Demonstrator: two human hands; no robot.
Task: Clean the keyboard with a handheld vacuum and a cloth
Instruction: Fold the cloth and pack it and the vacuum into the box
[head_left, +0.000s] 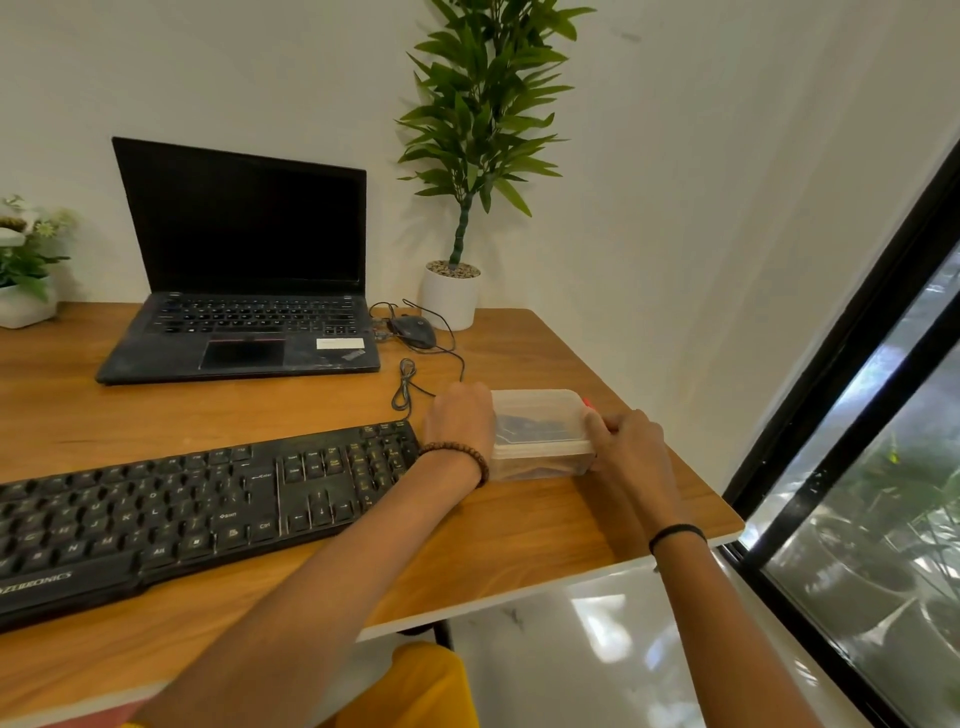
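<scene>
Presently left hand (460, 418) and right hand (631, 441) clasp the lidded plastic box (540, 431) at its ends, fingers (600, 421) curled; likely light, rigid, slick (contents unclear).

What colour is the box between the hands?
The box is translucent, whitish plastic; it shows best in the head view.

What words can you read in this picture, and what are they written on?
"ZEBRONICS": front edge of the black keyboard, lower left.
"Ctrl", "Alt", "Enter": keys on that keyboard; most other key legends are too small to read.
White sticker on the laptop: too blurred to read.
The laptop's slanted logo and key legends: too small to read.
</scene>
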